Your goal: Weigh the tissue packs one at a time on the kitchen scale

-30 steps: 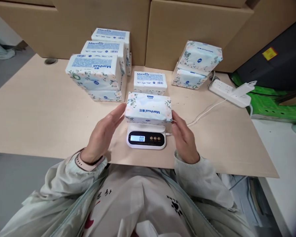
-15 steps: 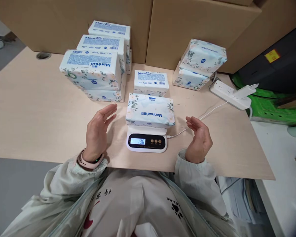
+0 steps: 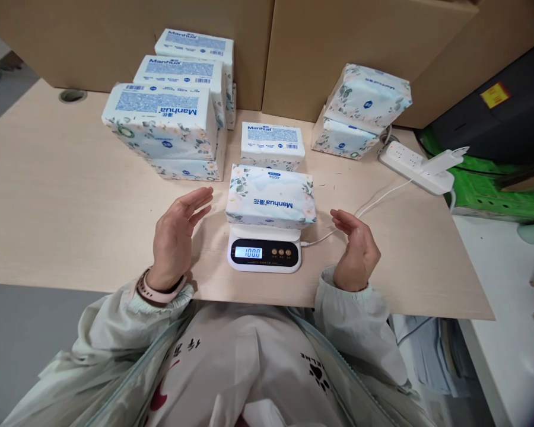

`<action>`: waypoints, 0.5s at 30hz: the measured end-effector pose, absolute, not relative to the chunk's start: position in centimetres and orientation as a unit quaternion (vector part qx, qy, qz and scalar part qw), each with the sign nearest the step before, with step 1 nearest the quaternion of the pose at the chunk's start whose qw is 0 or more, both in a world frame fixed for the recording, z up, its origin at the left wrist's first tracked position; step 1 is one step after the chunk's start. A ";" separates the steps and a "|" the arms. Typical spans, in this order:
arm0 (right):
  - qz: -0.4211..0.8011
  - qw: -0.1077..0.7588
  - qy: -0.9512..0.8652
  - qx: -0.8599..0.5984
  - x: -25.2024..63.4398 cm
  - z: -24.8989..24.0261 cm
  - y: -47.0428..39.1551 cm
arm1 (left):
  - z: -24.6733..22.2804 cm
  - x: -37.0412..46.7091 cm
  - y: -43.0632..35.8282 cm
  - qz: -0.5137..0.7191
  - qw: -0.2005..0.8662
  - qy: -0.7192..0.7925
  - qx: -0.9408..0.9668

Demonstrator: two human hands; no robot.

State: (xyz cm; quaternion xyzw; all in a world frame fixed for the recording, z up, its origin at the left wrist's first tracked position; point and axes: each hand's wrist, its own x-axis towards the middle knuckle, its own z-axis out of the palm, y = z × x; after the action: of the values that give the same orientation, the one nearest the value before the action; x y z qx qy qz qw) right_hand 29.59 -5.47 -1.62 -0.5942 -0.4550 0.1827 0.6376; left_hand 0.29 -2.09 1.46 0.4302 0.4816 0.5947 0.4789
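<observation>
A floral tissue pack lies flat on a white digital scale near the table's front edge. The lit display reads 100.0. My left hand, a pink band at its wrist, is held open left of the pack without touching it. On the other side my right hand is also open, fingers stretched forward, apart from pack and scale. Just behind the scale sits another tissue pack, its printed back upward.
Stacked tissue packs stand at the back left, and two more stacked packs at the back right. A white power strip sends a cable to the scale. Cardboard boxes line the table's back, with a cable hole at the left.
The scale's reading has gone from 13.6 to 100.0. My right hand has shifted slightly left; my left hand has hardly moved. The view has tilted a little.
</observation>
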 end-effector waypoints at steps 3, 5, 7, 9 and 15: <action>0.185 0.637 -0.457 -0.593 29.6 -1.6 -5.5 | 1.5 0.3 -2.1 0.596 0.481 0.479 0.430; 0.186 0.635 -0.461 -0.591 29.6 -1.6 -5.6 | 1.5 0.3 -2.1 0.595 0.483 0.479 0.429; 0.186 0.632 -0.465 -0.592 29.6 -1.6 -5.6 | 1.5 0.3 -2.1 0.593 0.482 0.481 0.431; 0.186 0.627 -0.469 -0.594 29.6 -1.5 -5.6 | 1.5 0.2 -2.1 0.587 0.481 0.484 0.436; 0.187 0.621 -0.472 -0.597 29.5 -1.5 -5.7 | 1.4 0.1 -2.1 0.583 0.480 0.482 0.445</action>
State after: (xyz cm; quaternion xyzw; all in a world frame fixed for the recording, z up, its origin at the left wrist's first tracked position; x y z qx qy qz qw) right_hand 29.53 -5.71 -1.46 -0.5973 -0.4724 0.1867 0.6207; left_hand 0.13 -2.13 1.39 0.4453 0.4817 0.5827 0.4798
